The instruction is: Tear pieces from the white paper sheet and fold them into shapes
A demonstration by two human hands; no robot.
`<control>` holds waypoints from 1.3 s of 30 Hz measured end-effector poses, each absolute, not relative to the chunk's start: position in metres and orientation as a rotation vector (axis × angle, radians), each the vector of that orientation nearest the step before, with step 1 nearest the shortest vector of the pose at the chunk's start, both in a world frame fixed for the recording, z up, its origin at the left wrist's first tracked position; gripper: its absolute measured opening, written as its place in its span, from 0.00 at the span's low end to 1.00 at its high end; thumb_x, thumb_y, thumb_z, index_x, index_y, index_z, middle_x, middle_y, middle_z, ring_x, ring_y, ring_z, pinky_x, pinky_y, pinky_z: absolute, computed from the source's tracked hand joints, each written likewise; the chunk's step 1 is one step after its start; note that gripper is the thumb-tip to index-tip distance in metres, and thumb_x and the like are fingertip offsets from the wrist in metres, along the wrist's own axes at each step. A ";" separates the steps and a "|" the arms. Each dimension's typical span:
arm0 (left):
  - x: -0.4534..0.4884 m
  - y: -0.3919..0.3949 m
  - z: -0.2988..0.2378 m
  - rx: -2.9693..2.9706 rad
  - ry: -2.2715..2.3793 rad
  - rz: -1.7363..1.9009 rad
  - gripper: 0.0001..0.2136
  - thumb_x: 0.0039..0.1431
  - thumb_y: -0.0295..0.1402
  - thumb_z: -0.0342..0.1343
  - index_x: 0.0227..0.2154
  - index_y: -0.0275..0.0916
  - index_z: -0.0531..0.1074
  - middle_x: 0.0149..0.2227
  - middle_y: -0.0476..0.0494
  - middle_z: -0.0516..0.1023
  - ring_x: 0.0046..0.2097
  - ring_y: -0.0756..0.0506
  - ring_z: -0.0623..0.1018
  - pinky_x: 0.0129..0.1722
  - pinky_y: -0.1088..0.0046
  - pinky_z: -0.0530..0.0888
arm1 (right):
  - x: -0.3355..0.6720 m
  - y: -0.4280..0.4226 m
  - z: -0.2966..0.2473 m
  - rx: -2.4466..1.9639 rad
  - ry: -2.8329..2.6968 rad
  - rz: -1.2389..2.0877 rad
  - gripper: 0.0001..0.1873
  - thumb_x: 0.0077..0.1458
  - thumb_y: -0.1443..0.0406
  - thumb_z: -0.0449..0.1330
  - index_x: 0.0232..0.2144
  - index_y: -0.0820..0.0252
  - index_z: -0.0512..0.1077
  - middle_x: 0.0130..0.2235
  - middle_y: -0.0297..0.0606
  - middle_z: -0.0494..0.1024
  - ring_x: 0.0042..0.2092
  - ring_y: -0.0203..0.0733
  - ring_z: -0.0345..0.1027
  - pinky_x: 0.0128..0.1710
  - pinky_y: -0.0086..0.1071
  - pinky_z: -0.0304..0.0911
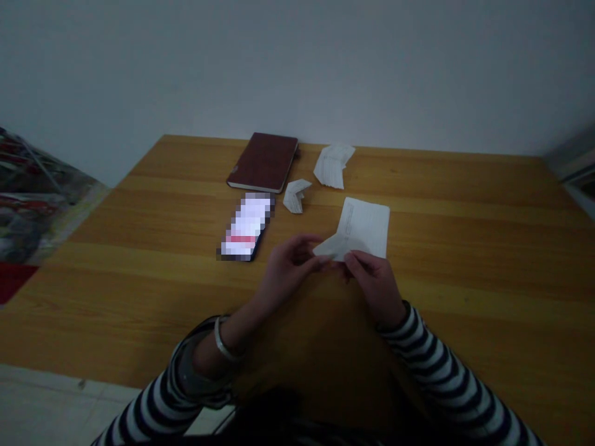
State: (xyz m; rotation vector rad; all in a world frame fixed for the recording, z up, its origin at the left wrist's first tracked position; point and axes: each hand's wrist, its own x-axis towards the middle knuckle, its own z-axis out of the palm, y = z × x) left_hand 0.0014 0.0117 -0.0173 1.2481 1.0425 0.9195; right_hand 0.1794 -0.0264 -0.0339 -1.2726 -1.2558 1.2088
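Between my two hands is a small folded piece of white paper (335,245), pointed at its left end. My left hand (297,260) pinches that left end between thumb and fingers. At the right end, my right hand (372,279) grips the lower edge with its thumb on top. Just beyond lies a white paper sheet or pad (369,220) with a line of faint print along its left side. The folded piece overlaps its lower left corner; I cannot tell whether the two are joined. Some fingertips are hidden under the paper.
Farther back on the wooden table (465,248) sit a small angled paper piece (296,197) and a larger row of folded paper pieces (333,166). A lit phone (246,226) lies left of my hands, below a brown notebook (264,161). A wall (325,68) stands behind.
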 end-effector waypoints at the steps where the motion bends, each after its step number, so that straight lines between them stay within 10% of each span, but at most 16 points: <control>1: 0.001 0.011 -0.018 1.282 1.074 0.909 0.11 0.51 0.32 0.67 0.36 0.35 0.75 0.26 0.49 0.79 0.29 0.51 0.79 0.31 0.79 0.76 | 0.179 -0.027 -0.033 -1.272 -1.262 1.198 0.16 0.61 0.57 0.57 0.25 0.60 0.74 0.24 0.33 0.73 0.27 0.35 0.66 0.28 0.28 0.64; 12: -0.004 0.014 -0.013 1.209 1.000 0.778 0.04 0.51 0.31 0.66 0.29 0.35 0.79 0.28 0.47 0.81 0.30 0.53 0.78 0.33 0.80 0.74 | 0.199 -0.019 -0.038 -1.211 -1.271 1.395 0.08 0.49 0.59 0.67 0.28 0.58 0.78 0.25 0.34 0.80 0.27 0.37 0.74 0.27 0.29 0.71; 23: -0.003 0.010 -0.006 1.348 1.010 0.841 0.06 0.55 0.32 0.63 0.33 0.37 0.82 0.21 0.49 0.77 0.22 0.54 0.72 0.21 0.81 0.69 | 0.190 -0.027 -0.031 -1.241 -1.379 0.817 0.03 0.51 0.68 0.66 0.29 0.58 0.80 0.22 0.31 0.76 0.21 0.32 0.66 0.20 0.25 0.63; 30: 0.000 0.003 -0.002 1.273 0.981 0.998 0.04 0.49 0.26 0.66 0.29 0.41 0.82 0.33 0.45 0.85 0.36 0.46 0.83 0.39 0.71 0.80 | 0.188 -0.034 -0.030 -1.148 -1.341 0.812 0.14 0.50 0.74 0.65 0.35 0.49 0.81 0.34 0.30 0.85 0.35 0.35 0.79 0.37 0.27 0.75; 39: -0.001 -0.001 -0.003 1.415 0.903 1.073 0.02 0.49 0.26 0.65 0.25 0.39 0.81 0.31 0.44 0.84 0.33 0.48 0.82 0.35 0.73 0.79 | 0.192 -0.041 -0.025 -1.097 -1.476 0.586 0.14 0.49 0.74 0.67 0.36 0.49 0.80 0.37 0.30 0.85 0.37 0.37 0.80 0.39 0.29 0.76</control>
